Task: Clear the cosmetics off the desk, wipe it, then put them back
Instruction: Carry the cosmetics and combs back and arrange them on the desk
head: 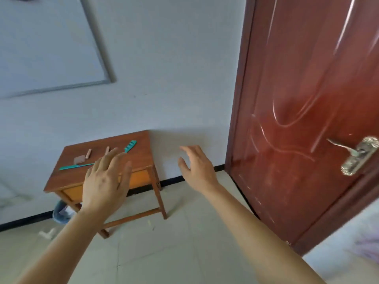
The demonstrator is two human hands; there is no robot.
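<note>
Out in front of me both arms are stretched forward. My left hand [106, 181] is spread flat, fingers straight, holding nothing; my right hand [198, 169] is loosely splayed and equally empty, off to the right of the desk [141, 158] with the wall behind it. Past my left fingertips the things lie scattered on the wooden top: a teal tail comb [75, 166] near the front, a small brown compact [79, 159] just behind it, a pinkish stick [88, 153] beside that, a second stick [107, 150] half hidden by my fingers, and a teal wide-tooth comb [130, 146] toward the back right. A red door [307, 119] stands to the right. Nothing is lifted yet, so I judge this the opening reach of the clearing step. Next I need to step closer and gather the small pieces one by one.
</note>
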